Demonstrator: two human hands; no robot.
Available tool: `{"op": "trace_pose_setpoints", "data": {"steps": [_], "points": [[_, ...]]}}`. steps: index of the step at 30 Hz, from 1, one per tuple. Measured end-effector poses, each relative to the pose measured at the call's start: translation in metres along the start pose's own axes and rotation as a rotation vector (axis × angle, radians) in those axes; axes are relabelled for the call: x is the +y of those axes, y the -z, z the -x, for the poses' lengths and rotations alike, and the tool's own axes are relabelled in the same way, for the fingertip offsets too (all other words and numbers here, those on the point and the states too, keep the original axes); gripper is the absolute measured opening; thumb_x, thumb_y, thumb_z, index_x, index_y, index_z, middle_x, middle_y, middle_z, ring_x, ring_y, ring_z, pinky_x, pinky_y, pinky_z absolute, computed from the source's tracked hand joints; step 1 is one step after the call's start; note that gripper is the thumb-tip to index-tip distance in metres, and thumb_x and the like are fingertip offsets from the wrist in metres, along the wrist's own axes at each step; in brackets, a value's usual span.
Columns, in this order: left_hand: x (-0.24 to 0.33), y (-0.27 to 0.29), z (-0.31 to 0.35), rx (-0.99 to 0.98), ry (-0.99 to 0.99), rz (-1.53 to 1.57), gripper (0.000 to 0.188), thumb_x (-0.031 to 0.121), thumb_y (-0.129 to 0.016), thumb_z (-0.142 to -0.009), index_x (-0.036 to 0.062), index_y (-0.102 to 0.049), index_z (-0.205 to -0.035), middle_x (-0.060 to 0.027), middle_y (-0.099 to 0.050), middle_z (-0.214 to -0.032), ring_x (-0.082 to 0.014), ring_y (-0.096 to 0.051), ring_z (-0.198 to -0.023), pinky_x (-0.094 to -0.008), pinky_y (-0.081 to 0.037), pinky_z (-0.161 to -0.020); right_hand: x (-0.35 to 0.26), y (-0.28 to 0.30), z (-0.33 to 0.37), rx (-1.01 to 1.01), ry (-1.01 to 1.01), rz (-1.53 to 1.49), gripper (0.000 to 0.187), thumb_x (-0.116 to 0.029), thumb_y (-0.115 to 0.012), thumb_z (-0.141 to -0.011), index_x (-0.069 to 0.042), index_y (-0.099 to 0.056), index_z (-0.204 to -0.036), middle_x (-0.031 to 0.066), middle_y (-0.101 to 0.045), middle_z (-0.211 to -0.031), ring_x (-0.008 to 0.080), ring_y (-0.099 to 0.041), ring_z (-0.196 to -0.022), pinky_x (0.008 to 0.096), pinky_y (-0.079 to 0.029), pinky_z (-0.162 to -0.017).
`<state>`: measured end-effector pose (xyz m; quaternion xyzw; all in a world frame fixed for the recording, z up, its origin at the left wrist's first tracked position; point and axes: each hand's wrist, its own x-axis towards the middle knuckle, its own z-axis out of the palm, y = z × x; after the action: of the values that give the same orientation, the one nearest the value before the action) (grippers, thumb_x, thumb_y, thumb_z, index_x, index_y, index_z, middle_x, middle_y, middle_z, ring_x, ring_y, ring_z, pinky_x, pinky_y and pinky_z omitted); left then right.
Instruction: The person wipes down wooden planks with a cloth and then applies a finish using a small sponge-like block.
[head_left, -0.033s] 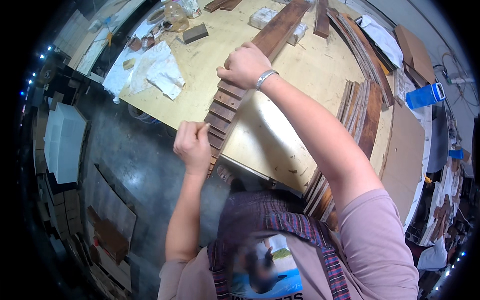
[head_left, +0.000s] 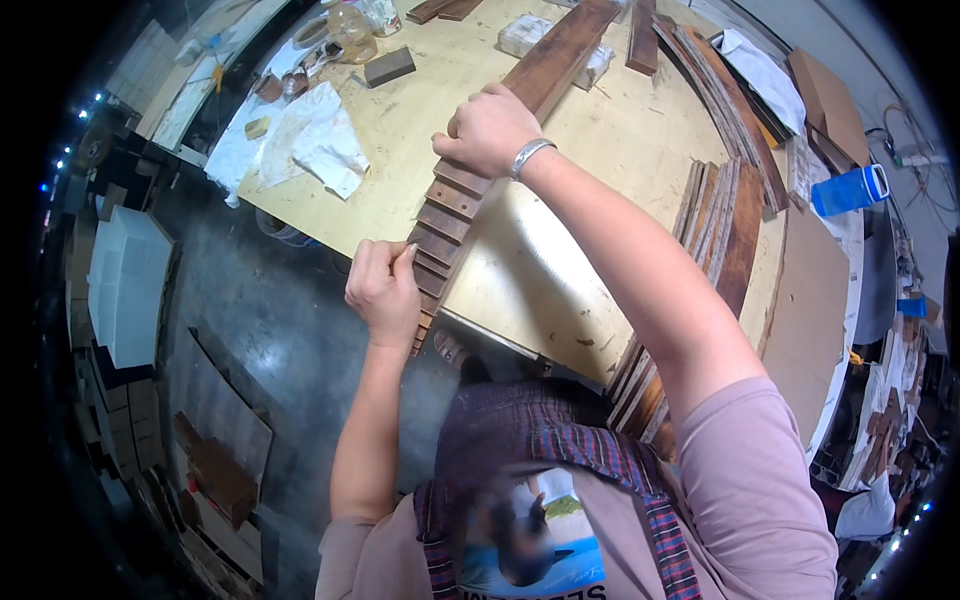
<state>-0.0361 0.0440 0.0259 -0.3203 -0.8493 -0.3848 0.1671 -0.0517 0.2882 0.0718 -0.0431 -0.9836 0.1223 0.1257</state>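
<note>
A long dark brown wooden board (head_left: pixel 562 50) runs diagonally across the table, its near end reaching past the table's edge. Slots or ribs cross the near part of its left face. My right hand (head_left: pixel 490 132), with a metal bracelet at the wrist, is closed over the board about midway along. Lower down, my left hand (head_left: pixel 383 290) is closed beside the ribbed part, thumb and forefinger pinched together at its edge. Whatever the pinch holds, if anything, is too small or hidden to name.
Stacked brown boards (head_left: pixel 725 220) lie on the right of the pale table (head_left: pixel 600 150). A wrapped white block (head_left: pixel 525 36) sits near the board. Farther left are a dark block (head_left: pixel 390 67), a white cloth (head_left: pixel 330 150) and a plastic jug (head_left: pixel 350 32). A blue bottle (head_left: pixel 845 192) is far right.
</note>
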Motion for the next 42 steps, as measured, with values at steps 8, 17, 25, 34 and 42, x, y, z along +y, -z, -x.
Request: {"op": "trace_pose_setpoints", "data": {"steps": [8,17,25,34,42], "points": [[0.001,-0.007,0.013,-0.067,0.321,0.34,0.014,0.009,-0.067,-0.09,0.0,-0.058,-0.084,-0.0062,-0.056,-0.072,-0.0155,-0.051,-0.064,-0.0315,-0.044,-0.06,-0.001,0.004,-0.004,-0.085,-0.032,0.042,0.05,-0.044,-0.049,-0.085,-0.006,-0.072,-0.063,0.0161,-0.069,-0.07,0.029,-0.064,-0.075,0.0355,-0.042,-0.093],[0.027,-0.025,-0.052,-0.286,0.437,0.177,0.043,0.033,-0.084,-0.075,0.001,-0.059,-0.088,-0.0087,-0.064,-0.077,-0.0191,-0.059,-0.067,-0.0341,-0.049,-0.067,0.0,0.003,-0.001,-0.043,-0.036,0.011,0.046,-0.039,-0.051,-0.084,-0.007,-0.069,-0.058,0.015,-0.065,-0.065,0.0294,-0.059,-0.069,0.0359,-0.044,-0.088],[0.022,-0.028,-0.052,-0.299,0.573,0.532,0.033,0.016,-0.083,-0.076,0.0035,-0.053,-0.084,-0.0001,-0.052,-0.076,-0.0096,-0.05,-0.07,-0.0268,-0.046,-0.064,-0.001,0.006,-0.003,-0.091,-0.038,0.031,0.046,-0.044,-0.051,-0.084,-0.008,-0.074,-0.066,0.0165,-0.07,-0.073,0.0291,-0.066,-0.076,0.0356,-0.043,-0.092],[0.008,-0.01,-0.049,-0.223,0.292,0.319,0.024,0.006,-0.068,-0.087,0.001,-0.069,-0.11,-0.0097,-0.062,-0.09,-0.0221,-0.061,-0.082,-0.0336,-0.049,-0.078,0.021,0.003,-0.013,0.141,0.084,-0.062,0.054,-0.05,-0.051,-0.091,-0.005,-0.076,-0.073,0.0114,-0.069,-0.07,0.0304,-0.062,-0.081,0.0408,-0.04,-0.098],[0.029,-0.019,-0.043,-0.076,0.06,0.18,0.016,-0.001,-0.068,-0.08,0.0024,-0.07,-0.095,-0.0121,-0.063,-0.085,-0.0279,-0.063,-0.079,-0.0385,-0.05,-0.072,0.028,0.012,-0.012,-0.142,-0.033,0.092,0.05,-0.049,-0.048,-0.089,-0.013,-0.077,-0.07,0.0111,-0.071,-0.077,0.0253,-0.064,-0.088,0.0402,-0.036,-0.102]]}}
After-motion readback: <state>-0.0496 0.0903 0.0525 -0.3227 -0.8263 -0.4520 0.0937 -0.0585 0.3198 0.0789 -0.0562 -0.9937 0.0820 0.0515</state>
